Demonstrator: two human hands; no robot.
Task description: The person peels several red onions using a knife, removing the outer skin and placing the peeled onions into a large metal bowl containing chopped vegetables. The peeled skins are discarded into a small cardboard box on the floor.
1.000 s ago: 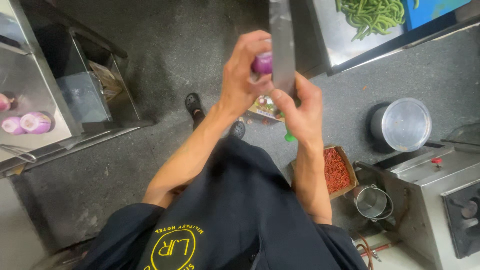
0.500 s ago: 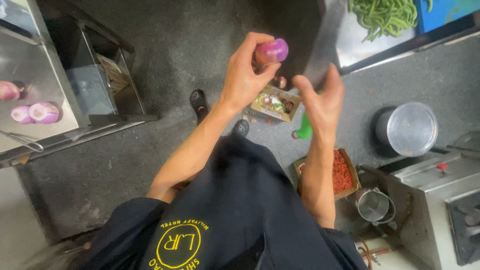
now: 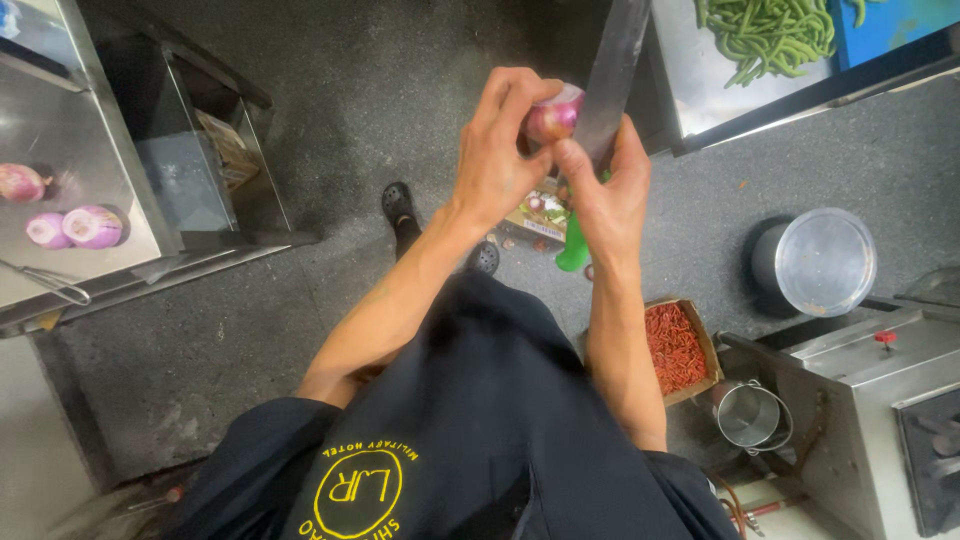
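Left hand (image 3: 497, 150): closed around a red onion (image 3: 553, 117), fingers curled over its top, thumb below. The onion is held up in the air in front of the body, above the floor, not resting on any surface.

Right hand (image 3: 607, 190): gripped around a knife (image 3: 612, 75). The green handle end shows below the palm; the wide blade stands upright above the fist. The blade's flat lies against the right side of the onion, touching it. The right thumb presses on the onion's lower edge. Both hands meet at the onion.

Surroundings, seen from above:
- Steel counter (image 3: 90, 215) on the left, with 3 onions (image 3: 75, 227) on it: 2 peeled and close together, 1 unpeeled and a little apart.
- Tray (image 3: 700, 75) at upper right carrying green beans (image 3: 770, 35).
- Cardboard box (image 3: 705, 345) of red chillies (image 3: 677, 348) on the floor, just right of the right forearm.
- Lidded pot (image 3: 823, 262) on the floor, right of the box.
- Small steel mug (image 3: 750, 415) below the box.
- Small box of scraps (image 3: 535, 215) on the floor, partly hidden by the hands.
- 2 dark shoes (image 3: 398, 205) under the hands.
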